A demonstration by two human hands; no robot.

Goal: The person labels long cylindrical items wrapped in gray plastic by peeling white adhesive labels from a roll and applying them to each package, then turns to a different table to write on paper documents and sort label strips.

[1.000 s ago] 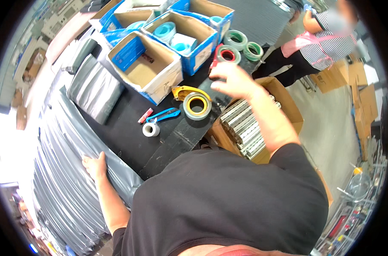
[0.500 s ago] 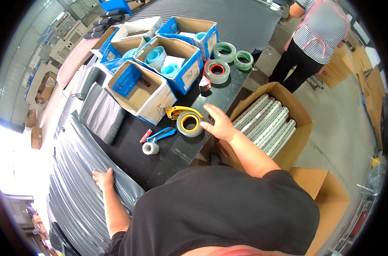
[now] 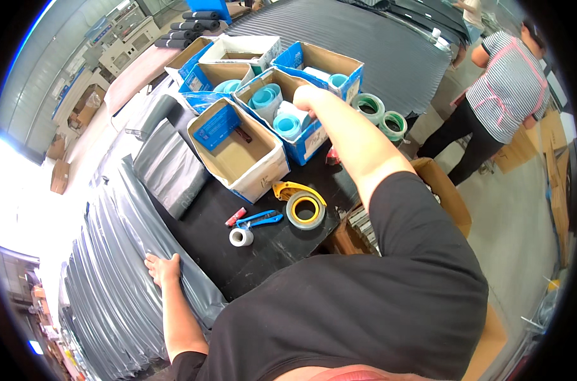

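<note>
Black worktop [image 3: 277, 251] spreads ahead of and between the two hands, and a person in a striped top [image 3: 507, 89] stands well off beyond the right arm. Right hand [image 3: 306, 99] is bent down at the far rim of the middle blue box [image 3: 293, 150], which lies directly below it and to its left, long axis slanting from far left to near right. Left hand [image 3: 164, 269] is well apart from that box, so the right is clearly the nearer. Its fingers curl downward with the tips hidden; whether they hold anything cannot be told. The left lies palm down, fingers parted, grasping nothing, on one stack of grey sheeting [image 3: 114, 267].

Two teal rolls [image 3: 263, 96] show in the middle box, left of the right hand. Nearer the body than that hand are one white-and-blue box [image 3: 263, 179], one yellow tape dispenser [image 3: 305, 211], one blue-handled tool [image 3: 260, 220], one small red piece [image 3: 235, 216] and one white roll [image 3: 241, 237]. Two clear tape rolls [image 3: 393, 126] sit just right of the right hand. Beyond it stand what seem four more lidless boxes [image 3: 266, 61], their overlap blurring the count.
</note>
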